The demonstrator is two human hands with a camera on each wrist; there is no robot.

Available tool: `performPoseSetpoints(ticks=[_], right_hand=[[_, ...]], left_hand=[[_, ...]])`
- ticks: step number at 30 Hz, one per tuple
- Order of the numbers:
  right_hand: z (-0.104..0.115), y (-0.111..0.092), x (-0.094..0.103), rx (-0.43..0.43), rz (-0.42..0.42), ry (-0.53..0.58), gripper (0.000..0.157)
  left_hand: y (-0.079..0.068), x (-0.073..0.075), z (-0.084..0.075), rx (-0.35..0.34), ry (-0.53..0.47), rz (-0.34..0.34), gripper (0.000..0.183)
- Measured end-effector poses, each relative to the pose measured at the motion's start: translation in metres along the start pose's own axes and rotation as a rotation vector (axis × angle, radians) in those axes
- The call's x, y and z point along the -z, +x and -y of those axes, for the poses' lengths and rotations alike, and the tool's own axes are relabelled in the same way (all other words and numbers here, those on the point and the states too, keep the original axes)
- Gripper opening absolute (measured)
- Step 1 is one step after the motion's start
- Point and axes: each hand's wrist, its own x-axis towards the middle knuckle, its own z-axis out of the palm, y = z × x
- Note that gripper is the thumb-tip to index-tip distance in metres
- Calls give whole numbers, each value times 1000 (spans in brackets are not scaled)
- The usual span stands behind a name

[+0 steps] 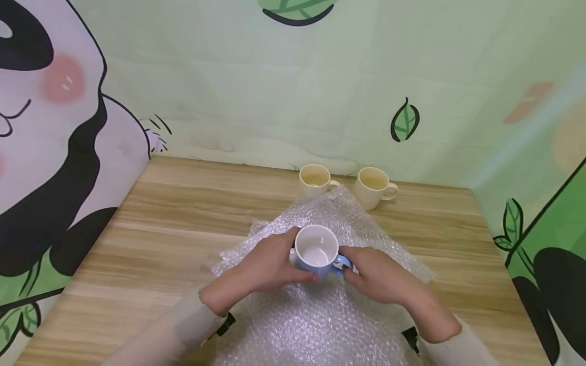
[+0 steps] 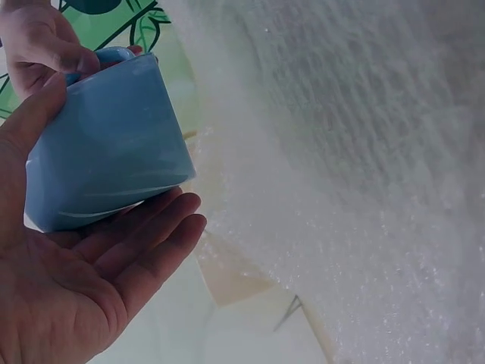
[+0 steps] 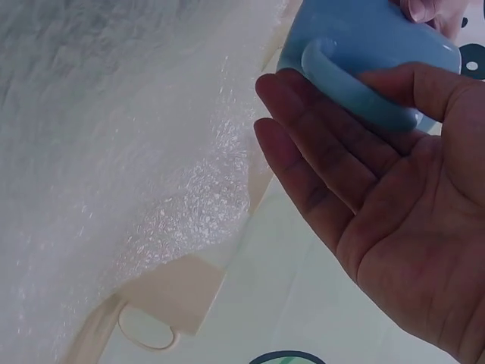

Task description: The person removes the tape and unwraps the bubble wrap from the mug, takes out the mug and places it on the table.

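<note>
Both hands hold one blue mug (image 1: 316, 250), white inside, over a sheet of bubble wrap (image 1: 329, 325). My left hand (image 1: 270, 262) grips the mug's body from the left, its thumb on the near side. In the left wrist view, the fingers of that hand (image 2: 76, 288) reach around the mug's base. On the right, my right hand (image 1: 380, 274) pinches the mug's handle (image 3: 356, 95) between thumb and fingers. The mug's opening faces up toward the head camera.
Two cream mugs stand at the back of the wooden table (image 1: 183, 203): the left cream mug (image 1: 313, 190) is partly behind a raised corner of the bubble wrap, the right cream mug (image 1: 368, 195) has its handle to the right. A printed backdrop (image 1: 293, 101) rises behind the table.
</note>
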Motion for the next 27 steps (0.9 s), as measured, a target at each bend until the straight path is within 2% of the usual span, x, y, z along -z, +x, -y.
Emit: performPoseSetpoints(ticks=[9,22,27], right_hand=[[1,12,2,-42,-67,84,16],[6,25,-2,-99,-190,160,29],[8,31,-4,-114,-244,228,32]], left_hand=[[3,10,-2,17,-37,-61,86],[3,20,-1,82,-68,-121,86],[3,22,0,107,-81,-143,86]])
